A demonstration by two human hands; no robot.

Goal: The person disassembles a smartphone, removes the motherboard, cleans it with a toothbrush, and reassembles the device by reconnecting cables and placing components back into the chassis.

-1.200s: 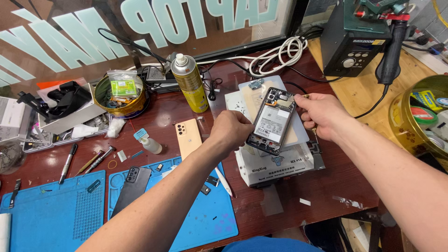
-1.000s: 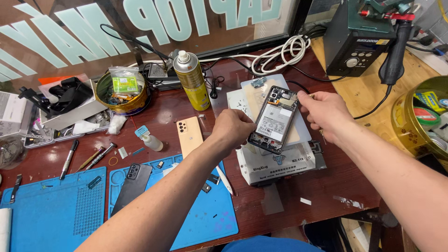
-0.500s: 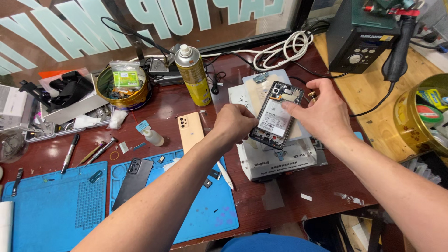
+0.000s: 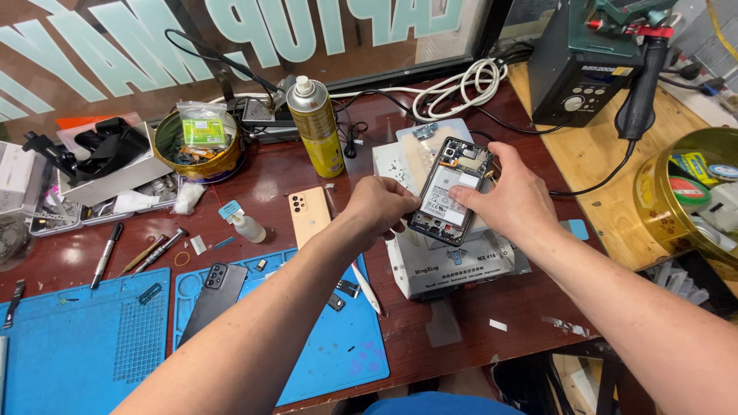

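Both hands meet over the white heater box (image 4: 442, 265) at mid-bench. The left hand (image 4: 382, 204) pinches the near left edge of the opened phone (image 4: 450, 192) (back cover off, battery showing), fingers curled tight. The right hand (image 4: 513, 201) grips the phone's right side — thumb across its middle. At 9 o'clock of the phone lies a peach phone (image 4: 309, 215); at 11 o'clock, a yellow spray can (image 4: 316, 129).

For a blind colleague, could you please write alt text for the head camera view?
Both hands, left hand and right hand, hold an opened phone with its insides showing above a white machine on a red-brown workbench. Nearby lie a yellow spray can, a peach phone back and blue mats.
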